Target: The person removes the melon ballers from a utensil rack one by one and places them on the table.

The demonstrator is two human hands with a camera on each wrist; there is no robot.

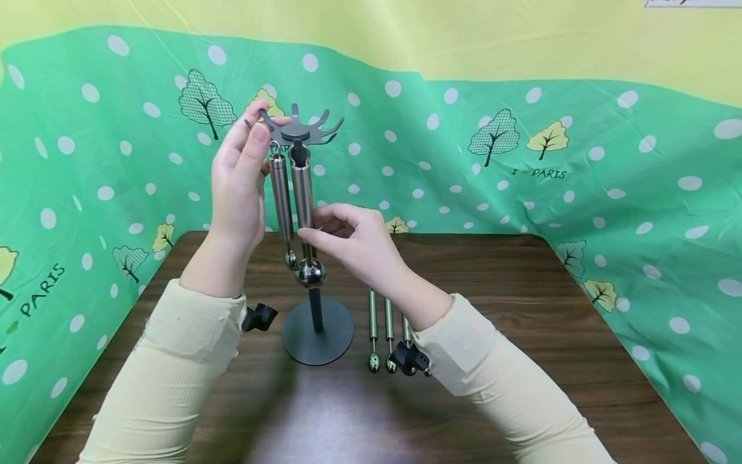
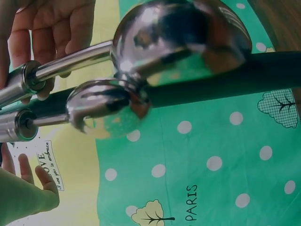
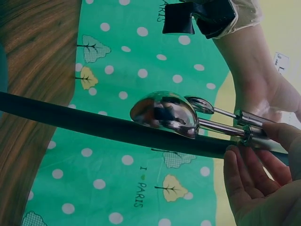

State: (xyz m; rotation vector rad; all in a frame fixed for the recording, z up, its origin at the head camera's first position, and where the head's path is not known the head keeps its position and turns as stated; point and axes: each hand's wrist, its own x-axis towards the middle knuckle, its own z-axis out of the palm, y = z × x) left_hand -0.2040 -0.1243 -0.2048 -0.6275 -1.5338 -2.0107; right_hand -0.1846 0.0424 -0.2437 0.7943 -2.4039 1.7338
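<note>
A dark metal stand (image 1: pixel 317 332) with a round base and a pronged hook plate (image 1: pixel 298 132) on top stands on the table. Two steel scoops hang from it: a small one (image 1: pixel 283 203) and a larger one (image 1: pixel 303 193) with a round bowl (image 1: pixel 309 274). My left hand (image 1: pixel 255 138) is raised, its straight fingers touching the left edge of the hook plate. My right hand (image 1: pixel 315 233) pinches the lower end of the larger scoop's handle (image 3: pixel 263 134). Both bowls (image 2: pixel 178 37) press close to the stand's pole (image 2: pixel 225 80).
Three more steel utensils (image 1: pixel 387 330) lie side by side on the dark wooden table (image 1: pixel 522 309), just right of the stand's base. A green dotted cloth (image 1: pixel 522 148) walls in the table on three sides. A black camera mount (image 3: pixel 202 16) sits on the left wrist.
</note>
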